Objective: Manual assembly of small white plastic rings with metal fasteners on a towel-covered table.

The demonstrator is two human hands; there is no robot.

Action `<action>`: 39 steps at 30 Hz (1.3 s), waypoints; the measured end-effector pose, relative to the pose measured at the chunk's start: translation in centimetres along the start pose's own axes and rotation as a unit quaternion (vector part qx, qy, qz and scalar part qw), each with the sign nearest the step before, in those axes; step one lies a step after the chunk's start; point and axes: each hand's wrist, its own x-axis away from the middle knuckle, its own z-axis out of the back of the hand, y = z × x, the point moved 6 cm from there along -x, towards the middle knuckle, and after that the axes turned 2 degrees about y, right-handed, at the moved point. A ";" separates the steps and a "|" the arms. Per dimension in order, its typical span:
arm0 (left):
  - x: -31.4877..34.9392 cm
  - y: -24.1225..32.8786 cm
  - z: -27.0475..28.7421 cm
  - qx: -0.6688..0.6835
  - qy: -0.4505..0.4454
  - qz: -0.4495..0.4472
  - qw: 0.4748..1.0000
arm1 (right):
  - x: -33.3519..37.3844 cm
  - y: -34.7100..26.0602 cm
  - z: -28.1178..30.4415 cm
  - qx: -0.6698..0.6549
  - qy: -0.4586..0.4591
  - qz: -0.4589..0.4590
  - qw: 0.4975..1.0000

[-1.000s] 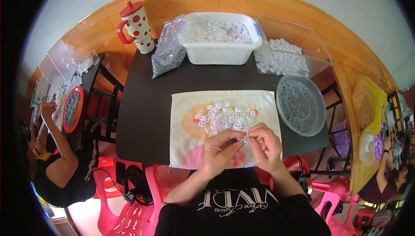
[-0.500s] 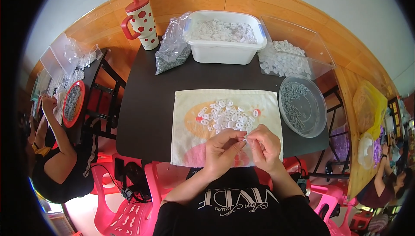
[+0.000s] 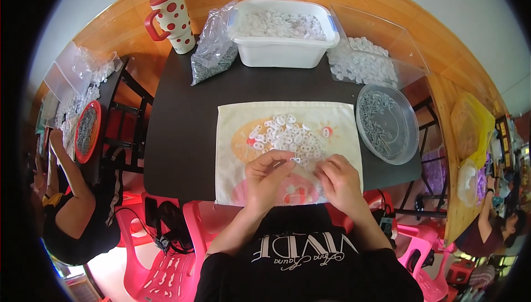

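A loose pile of small white plastic pieces (image 3: 285,136), many with two holes, lies on a cream towel (image 3: 232,114) with coloured prints. Over the towel's near half, my left hand (image 3: 264,179) pinches one small white plastic piece (image 3: 296,160) between thumb and forefinger. My right hand (image 3: 338,179) is a short way to the right, by the pile's near edge. Its fingers are drawn together and point inward; whatever may be between them is too small to make out. The two hands are apart.
Along the back stand a spotted tumbler (image 3: 176,22), a bag of grey metal parts (image 3: 213,61), a white tub (image 3: 282,53) and a clear bin of white pieces (image 3: 365,67). A round clear dish (image 3: 406,136) holds grey screw-like parts. Other people sit at both sides.
My hands have separated from where their fingertips met. My left hand moved slightly left, keeping the white piece; my right moved slightly away. The whole view has shifted a little.
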 end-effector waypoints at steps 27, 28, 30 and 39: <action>0.7 -0.9 -1.3 -0.055 -0.036 0.014 0.998 | -0.9 3.4 1.4 -0.141 0.065 -0.117 0.981; 0.7 -0.9 -1.5 -0.044 -0.039 0.019 0.998 | -0.9 3.1 2.2 -0.080 0.116 -0.081 0.987; 0.7 -1.2 -1.7 -0.054 -0.055 0.022 0.997 | -0.1 3.8 2.1 -0.058 0.114 -0.069 0.989; 0.8 -1.3 -2.9 -0.055 -0.098 0.055 0.992 | 0.7 4.1 2.7 -0.242 0.088 -0.147 0.955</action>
